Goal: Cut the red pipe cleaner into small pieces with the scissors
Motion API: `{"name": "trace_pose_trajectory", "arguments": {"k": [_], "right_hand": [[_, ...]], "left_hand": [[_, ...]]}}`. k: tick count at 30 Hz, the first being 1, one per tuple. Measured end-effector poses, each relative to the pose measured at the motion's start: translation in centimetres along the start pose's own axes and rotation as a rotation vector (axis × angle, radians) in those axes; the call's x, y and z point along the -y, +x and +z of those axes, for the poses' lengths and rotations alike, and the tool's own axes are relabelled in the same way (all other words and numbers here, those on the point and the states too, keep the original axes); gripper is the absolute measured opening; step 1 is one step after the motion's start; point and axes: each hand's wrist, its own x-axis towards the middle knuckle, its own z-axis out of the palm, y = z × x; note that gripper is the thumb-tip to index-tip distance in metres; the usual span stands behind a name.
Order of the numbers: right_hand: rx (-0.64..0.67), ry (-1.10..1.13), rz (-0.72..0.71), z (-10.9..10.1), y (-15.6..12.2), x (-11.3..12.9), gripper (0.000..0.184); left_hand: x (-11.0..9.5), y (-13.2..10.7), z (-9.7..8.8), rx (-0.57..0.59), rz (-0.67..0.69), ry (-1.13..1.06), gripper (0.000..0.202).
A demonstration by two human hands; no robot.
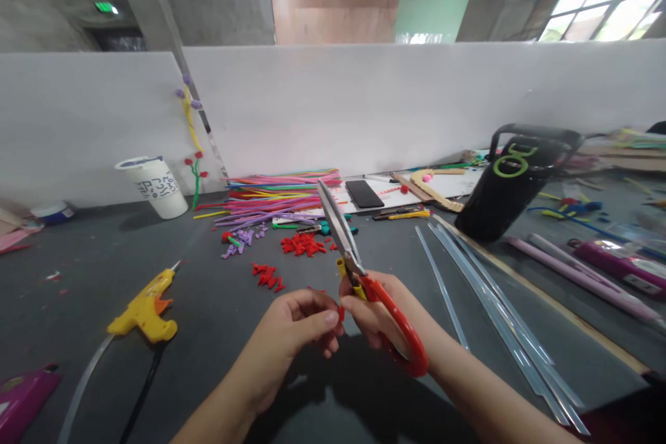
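Just beside scissors (356, 268), red scrap (341, 313) between fingers (327, 318)

Right hand (377, 312) grips scissors (359, 270); left hand (296, 333) pinches, seemingly, a red piece (341, 313).

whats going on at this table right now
A person's right hand holds red-handled metal scissors, blades closed and pointing up. The left hand pinches a small red piece beside them. Piles of similar red cut bits lie on the dark grey table, near a yellow plastic glue gun.
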Motion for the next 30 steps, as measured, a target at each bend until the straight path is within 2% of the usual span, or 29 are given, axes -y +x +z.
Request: {"name": "trace_pose_trajectory", "arguments": {"k": [5,10,15,20,24,30], "right_hand": [[-0.001,-0.020,0.060,0.4,0.0,-0.2,0.003],[-0.019,-0.059,0.020,0.6,0.1,-0.4,0.006],[-0.065,-0.145,-0.067,0.3,-0.1,-0.2,0.015],[-0.139,-0.496,-0.145,0.0,-0.8,-0.4,0.023],[-0.149,-0.751,-0.146,0.4,-1.3,-1.1,0.029],[-0.176,-0.929,-0.139,0.4,-2.0,-2.0,0.027]], "left_hand": [[0.2,0.2,0.1,-0.042,0.025,0.068,0.009],[0.2,0.3,0.1,-0.091,0.028,0.187,0.003],[-0.2,0.0,0.1,-0.114,0.085,0.056,0.003],[-0.3,0.2,-0.8,-0.237,0.197,-0.155,0.006],[-0.5,0.2,-1.4,-0.252,0.248,-0.235,0.004],[-0.5,0.1,-1.4,-0.232,0.305,-0.266,0.005]]}}
